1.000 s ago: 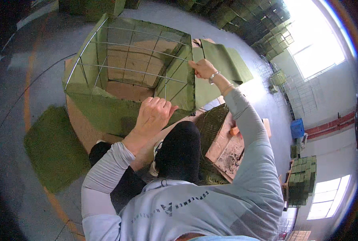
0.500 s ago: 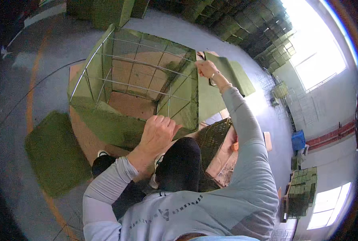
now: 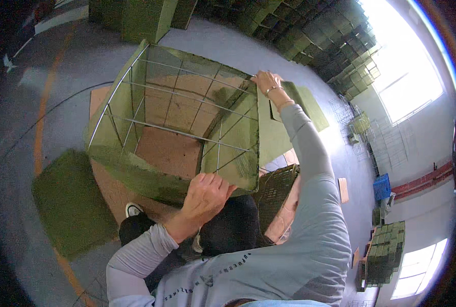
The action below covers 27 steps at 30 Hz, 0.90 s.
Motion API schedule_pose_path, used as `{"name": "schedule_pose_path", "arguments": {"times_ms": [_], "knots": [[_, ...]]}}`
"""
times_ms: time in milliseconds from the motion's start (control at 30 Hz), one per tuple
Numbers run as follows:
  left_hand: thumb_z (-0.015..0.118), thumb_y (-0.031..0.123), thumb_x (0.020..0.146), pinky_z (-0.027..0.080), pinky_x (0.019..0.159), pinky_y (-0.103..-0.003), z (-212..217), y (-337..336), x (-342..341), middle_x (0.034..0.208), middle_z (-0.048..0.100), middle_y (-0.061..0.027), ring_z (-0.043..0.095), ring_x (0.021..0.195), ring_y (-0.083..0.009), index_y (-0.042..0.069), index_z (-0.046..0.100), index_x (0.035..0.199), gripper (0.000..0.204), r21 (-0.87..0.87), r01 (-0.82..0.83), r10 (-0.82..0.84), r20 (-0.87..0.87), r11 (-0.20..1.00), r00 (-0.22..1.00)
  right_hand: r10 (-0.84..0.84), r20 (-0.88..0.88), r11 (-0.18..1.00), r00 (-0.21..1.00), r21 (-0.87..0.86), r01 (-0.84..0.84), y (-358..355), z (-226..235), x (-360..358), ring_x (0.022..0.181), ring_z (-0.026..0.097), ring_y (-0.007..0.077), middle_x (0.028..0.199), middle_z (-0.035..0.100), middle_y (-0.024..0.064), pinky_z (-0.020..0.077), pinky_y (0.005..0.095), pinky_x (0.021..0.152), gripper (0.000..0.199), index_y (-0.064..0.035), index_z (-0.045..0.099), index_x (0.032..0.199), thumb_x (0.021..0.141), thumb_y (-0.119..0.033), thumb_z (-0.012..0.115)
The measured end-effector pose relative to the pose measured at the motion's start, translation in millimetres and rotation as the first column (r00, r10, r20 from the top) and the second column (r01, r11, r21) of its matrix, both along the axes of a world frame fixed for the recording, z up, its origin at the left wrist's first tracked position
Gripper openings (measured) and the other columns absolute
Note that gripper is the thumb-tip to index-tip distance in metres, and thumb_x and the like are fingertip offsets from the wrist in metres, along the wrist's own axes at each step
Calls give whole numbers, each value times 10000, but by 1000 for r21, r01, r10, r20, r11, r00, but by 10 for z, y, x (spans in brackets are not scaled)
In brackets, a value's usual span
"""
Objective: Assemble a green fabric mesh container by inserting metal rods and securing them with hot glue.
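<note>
In front of me stands a box-shaped wire frame with sides of green mesh-like fabric. Its top side shows bare metal wires, and through them a brown board shows below. My left hand is closed on the fabric edge at the near side, thumb pressed to the fingers. At the far right corner, my right hand grips the box's rim with bent fingers; a bracelet is on that wrist. The near side of the box rests close to my knee.
A green fabric piece lies on the floor at left, and flat green sheets lie at right. A dark basket stands by my right knee. Stacked green boxes line the back. Brown cardboard lies beneath the box. A blue crate stands farther right.
The box has tilted and shifted a little, its near right corner now lower. Both hands moved with it, and the near edge hides more of my legs.
</note>
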<state>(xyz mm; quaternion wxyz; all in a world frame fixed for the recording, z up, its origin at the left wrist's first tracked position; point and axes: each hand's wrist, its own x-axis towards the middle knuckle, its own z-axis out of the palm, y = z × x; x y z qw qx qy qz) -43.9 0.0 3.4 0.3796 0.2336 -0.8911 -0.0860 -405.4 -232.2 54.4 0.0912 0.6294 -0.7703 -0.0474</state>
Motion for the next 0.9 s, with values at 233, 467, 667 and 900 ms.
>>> {"name": "schedule_pose_path", "arguments": {"times_ms": [233,467,667,900], "knots": [[647,278,851,422,652,-339,30,-32,-26,667,524,-56,540,689,-212,83,557,702,261,10,62,-62,36,998,997,165,-66,985,984,51,-162,-280,-53,-226,991,638,361,1033,678,137,521,456,831,213,-120,675,1015,837,-175,570],[687,240,818,437,626,-384,27,-33,-19,682,518,-74,541,675,-260,82,557,701,235,57,64,-66,27,996,997,282,-93,953,955,145,-267,-348,65,-282,912,644,386,970,673,169,526,462,790,191,-83,662,975,830,-150,558],[696,248,815,439,639,-380,28,-59,-13,673,518,-73,543,672,-260,80,568,706,238,69,58,-58,3,996,998,310,-107,948,945,104,-300,-406,-17,-11,957,637,389,1011,658,210,524,473,799,166,-68,648,960,861,-136,534],[666,241,828,426,627,-342,26,-49,-65,659,506,-50,523,658,-211,83,557,695,234,35,58,-57,-36,998,998,370,-173,929,913,43,-369,-360,-21,-166,926,638,406,919,655,212,520,476,792,171,-72,618,989,873,-133,508]]}}
